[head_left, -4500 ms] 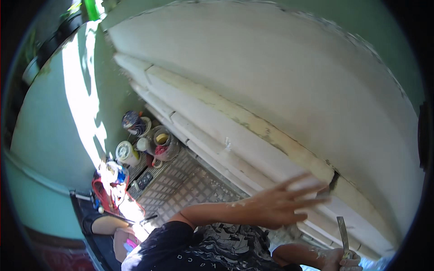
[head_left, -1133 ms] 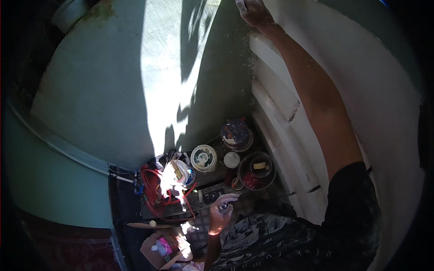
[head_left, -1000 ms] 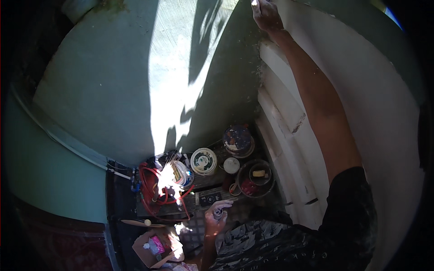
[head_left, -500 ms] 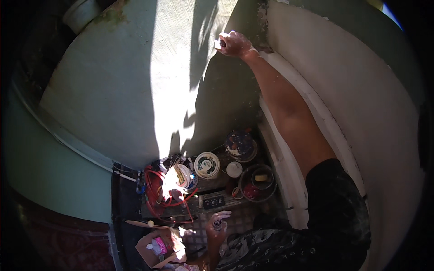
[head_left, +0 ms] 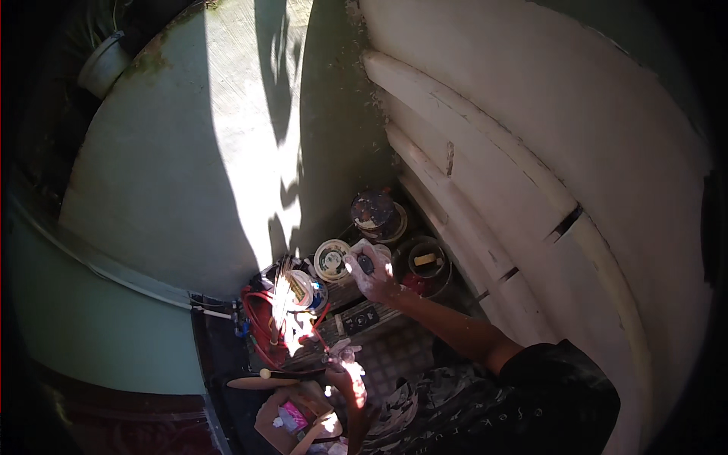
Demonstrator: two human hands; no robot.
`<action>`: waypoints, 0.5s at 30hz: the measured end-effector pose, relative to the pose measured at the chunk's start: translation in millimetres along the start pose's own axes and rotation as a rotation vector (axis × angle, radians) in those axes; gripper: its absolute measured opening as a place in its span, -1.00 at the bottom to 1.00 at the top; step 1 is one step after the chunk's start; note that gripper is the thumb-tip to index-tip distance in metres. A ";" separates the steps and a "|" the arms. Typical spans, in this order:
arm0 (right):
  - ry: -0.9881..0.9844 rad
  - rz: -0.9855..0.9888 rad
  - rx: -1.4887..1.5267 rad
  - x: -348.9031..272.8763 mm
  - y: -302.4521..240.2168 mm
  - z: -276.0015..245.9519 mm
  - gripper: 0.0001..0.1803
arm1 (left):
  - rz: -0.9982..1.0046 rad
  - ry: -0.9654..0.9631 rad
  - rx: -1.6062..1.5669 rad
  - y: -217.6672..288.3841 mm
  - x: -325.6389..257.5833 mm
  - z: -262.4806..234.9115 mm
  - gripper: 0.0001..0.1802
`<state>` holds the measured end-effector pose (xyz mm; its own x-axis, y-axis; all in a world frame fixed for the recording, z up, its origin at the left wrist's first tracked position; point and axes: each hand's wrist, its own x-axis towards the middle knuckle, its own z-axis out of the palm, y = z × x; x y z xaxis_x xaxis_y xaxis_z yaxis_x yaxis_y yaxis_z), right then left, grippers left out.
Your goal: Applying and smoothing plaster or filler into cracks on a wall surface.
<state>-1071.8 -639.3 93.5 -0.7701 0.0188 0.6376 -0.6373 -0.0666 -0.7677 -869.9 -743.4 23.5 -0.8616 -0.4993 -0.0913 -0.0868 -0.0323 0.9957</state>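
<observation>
Upper left of frame: a grey bucket (head_left: 102, 64) sat at the edge of the pale concrete floor (head_left: 174, 174). Lower centre-left: a red coiled cord (head_left: 262, 334) lay beside a cardboard box (head_left: 292, 413). The left hand (head_left: 347, 375) was at lower centre, sunlit; whether it was spread or closed could not be told. Just above centre, the right hand (head_left: 371, 274) was curled around a small dark object (head_left: 365, 263), beside a round white tin (head_left: 331, 259). Right of it stood a dark paint can (head_left: 375, 212) and a black pot (head_left: 425, 262), against the white stepped moulding (head_left: 485, 205).
</observation>
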 end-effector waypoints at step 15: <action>0.694 0.643 0.461 -311.3 -124.3 -159.5 -0.77 | -0.075 -1.004 0.473 -11.6 -148.4 16.5 -0.56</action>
<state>-757.3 -477.8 -19.6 -0.8996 0.4024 -0.1696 -0.1423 -0.6374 -0.7573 -749.3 -654.6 25.3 -0.8412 0.4241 -0.3353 -0.1534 0.4074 0.9003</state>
